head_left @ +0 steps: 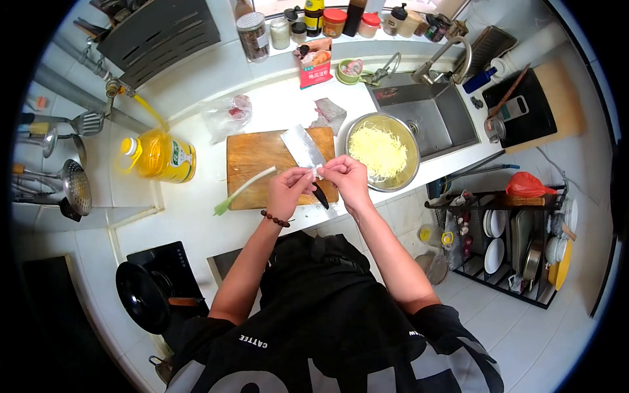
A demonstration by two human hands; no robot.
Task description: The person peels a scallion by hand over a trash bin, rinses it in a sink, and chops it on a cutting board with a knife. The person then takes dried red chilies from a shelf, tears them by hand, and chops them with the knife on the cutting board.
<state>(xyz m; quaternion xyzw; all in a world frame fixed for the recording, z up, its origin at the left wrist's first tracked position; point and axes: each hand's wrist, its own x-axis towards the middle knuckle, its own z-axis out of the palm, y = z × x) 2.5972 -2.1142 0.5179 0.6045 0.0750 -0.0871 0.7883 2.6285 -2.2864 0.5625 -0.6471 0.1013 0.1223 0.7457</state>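
Note:
Between the fingertips of my left hand [289, 190] and my right hand [348, 181] is a small white piece [315, 172], perhaps a garlic clove; both hands pinch it. They meet over the right part of a wooden cutting board [252, 154]. Beneath them lies a cleaver [300, 144], its blade pointing away and its black handle near the board's front edge. A scallion [244, 188] rests diagonally on the board, left of my left hand. To the right of my right hand stands a metal bowl [415, 160] of pale yellow shreds [378, 150], which look like potato.
An oil jug [164, 156] stands left of the board. Behind it lie a plastic bag [226, 118] and a crumpled wrapper [329, 115]. A red packet [316, 63] leans near the jars. The sink [432, 118] is right; a black wok [141, 298] sits lower left.

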